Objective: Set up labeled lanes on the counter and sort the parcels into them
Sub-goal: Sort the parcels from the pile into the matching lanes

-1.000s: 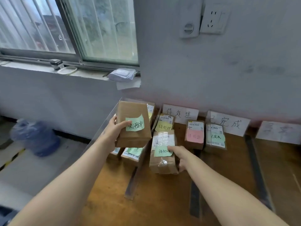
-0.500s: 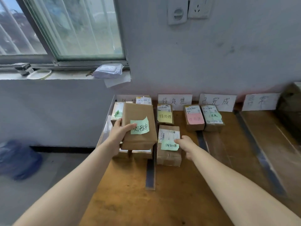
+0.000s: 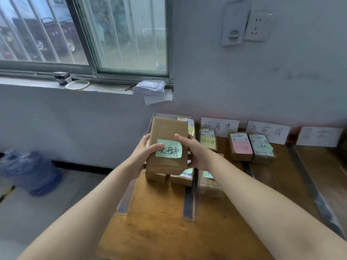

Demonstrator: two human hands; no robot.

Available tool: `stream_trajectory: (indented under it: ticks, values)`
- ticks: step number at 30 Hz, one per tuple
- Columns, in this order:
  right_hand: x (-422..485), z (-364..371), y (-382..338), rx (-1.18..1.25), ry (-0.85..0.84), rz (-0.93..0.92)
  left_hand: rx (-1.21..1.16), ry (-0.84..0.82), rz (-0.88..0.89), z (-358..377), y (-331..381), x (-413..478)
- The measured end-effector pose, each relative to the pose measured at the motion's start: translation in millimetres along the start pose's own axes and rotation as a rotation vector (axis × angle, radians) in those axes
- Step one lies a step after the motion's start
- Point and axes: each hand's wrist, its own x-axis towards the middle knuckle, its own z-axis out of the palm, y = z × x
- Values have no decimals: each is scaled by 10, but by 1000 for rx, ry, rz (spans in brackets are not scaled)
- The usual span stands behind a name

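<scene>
Brown parcel (image 3: 167, 132) above the leftmost lane (image 3: 159, 199), left hand (image 3: 144, 153) and right hand (image 3: 196, 153) curled round its side edges.

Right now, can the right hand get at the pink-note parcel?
Probably not yet: the right hand, with the left hand, grips the green-note parcel. Once it lets go, likely yes: the pink-note parcel lies to its right, top uncovered, with only low parcels near the path.

Wooden counter (image 3: 159, 231) against a grey wall (image 3: 244, 81) with a socket (image 3: 258, 26); barred window (image 3: 122, 34) left, water jug (image 3: 32, 173) on floor (image 3: 47, 222).
</scene>
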Motion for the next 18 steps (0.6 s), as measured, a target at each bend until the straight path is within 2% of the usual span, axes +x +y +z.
stream_trajectory:
  ticks: [3, 4, 7, 9, 13, 18]
  values:
    - [50, 119, 106, 34, -23, 83, 93, -85, -47, -240, -69, -152]
    - [61, 170, 151, 25, -22, 118, 130, -68, -33, -300, -102, -187]
    - [78, 294, 334, -48, -25, 229, 265, 199, 97, -439, -209, -261]
    - [59, 358, 488, -105, -37, 303, 400, 292, 85, -520, -291, -289]
    - [38, 461, 780, -108, -65, 455, 563, 89, -157, -619, -557, -297]
    - [125, 568, 1022, -32, -24, 510, 597, 33, -261, -670, -702, -258]
